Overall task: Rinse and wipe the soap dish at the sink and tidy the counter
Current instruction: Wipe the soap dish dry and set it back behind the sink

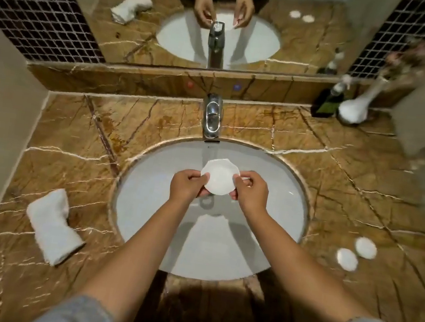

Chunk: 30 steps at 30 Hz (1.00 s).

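A small white scalloped soap dish (219,176) is held over the middle of the white oval sink basin (145,206), just below the chrome faucet (212,118). My left hand (187,186) grips its left edge and my right hand (251,190) grips its right edge. The dish faces up and looks empty. I cannot tell whether water runs from the spout. A folded white towel (53,226) lies on the brown marble counter (84,148) left of the basin.
Two small white round items (347,259) (365,247) lie on the counter right of the basin. A dark soap dispenser bottle (327,102) and a white vase (355,108) stand at the back right. A mirror (225,20) runs behind the faucet.
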{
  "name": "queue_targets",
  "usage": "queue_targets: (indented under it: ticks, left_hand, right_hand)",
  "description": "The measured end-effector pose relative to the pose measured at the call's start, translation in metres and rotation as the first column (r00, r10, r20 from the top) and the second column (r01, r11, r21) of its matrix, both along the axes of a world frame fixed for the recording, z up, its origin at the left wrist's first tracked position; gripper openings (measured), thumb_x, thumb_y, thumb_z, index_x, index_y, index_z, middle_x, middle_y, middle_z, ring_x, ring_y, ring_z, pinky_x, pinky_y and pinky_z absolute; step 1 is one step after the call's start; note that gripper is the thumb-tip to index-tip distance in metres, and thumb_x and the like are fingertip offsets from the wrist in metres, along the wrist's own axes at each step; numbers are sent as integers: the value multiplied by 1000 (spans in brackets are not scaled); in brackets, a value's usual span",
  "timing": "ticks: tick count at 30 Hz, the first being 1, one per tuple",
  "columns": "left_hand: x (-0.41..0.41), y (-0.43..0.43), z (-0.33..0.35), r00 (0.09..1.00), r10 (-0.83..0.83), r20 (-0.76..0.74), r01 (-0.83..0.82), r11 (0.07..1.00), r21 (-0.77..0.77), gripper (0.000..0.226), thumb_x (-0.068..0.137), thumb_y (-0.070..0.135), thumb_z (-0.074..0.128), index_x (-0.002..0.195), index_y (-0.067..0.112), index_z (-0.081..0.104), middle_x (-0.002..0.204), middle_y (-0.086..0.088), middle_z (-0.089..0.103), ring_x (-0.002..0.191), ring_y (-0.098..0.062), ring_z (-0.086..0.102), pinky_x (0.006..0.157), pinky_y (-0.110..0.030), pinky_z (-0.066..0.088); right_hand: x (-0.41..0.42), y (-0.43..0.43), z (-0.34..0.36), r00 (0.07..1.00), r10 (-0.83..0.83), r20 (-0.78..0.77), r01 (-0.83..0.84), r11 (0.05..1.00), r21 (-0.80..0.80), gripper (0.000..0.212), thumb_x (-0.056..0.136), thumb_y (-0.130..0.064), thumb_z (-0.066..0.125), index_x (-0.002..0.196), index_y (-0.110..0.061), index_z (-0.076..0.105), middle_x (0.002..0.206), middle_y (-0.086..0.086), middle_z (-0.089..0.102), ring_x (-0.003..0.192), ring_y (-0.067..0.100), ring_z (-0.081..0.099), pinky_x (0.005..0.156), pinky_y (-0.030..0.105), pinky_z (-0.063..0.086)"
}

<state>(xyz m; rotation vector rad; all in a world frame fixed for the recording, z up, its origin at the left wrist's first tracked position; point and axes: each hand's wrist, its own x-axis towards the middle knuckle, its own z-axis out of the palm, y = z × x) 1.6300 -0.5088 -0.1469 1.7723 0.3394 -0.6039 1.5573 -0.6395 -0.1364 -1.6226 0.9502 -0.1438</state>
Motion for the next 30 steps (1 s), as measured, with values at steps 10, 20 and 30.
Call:
queue_targets:
  ticks: [10,20,30]
  left_hand:
    - [28,-121,-9,995,77,-58,-83,991,-106,22,86,8,69,105,-3,64,95,-21,69,61,-19,65,55,-18,58]
    - [99,-176,-23,984,104,142,-113,992,60,16,87,11,67,98,0,67,77,-11,69,46,-4,61,48,-14,52]
    - [115,-179,-26,984,36,172,-62,987,146,20,87,13,67,104,1,66,80,-8,67,64,-27,67,80,-46,60]
  right_hand:
    - [36,-108,-21,986,-169,-14,169,986,3,10,91,-11,59,97,-2,59,78,22,62,46,23,54,59,43,54]
    - [121,-159,-35,997,-67,-43,57,979,-197,11,90,-19,59,94,-10,64,84,12,69,63,25,63,59,36,53]
    - [133,-166,-45,997,-9,-79,-15,956,-292,11,86,-17,63,88,-7,65,75,5,62,72,23,58,68,27,46]
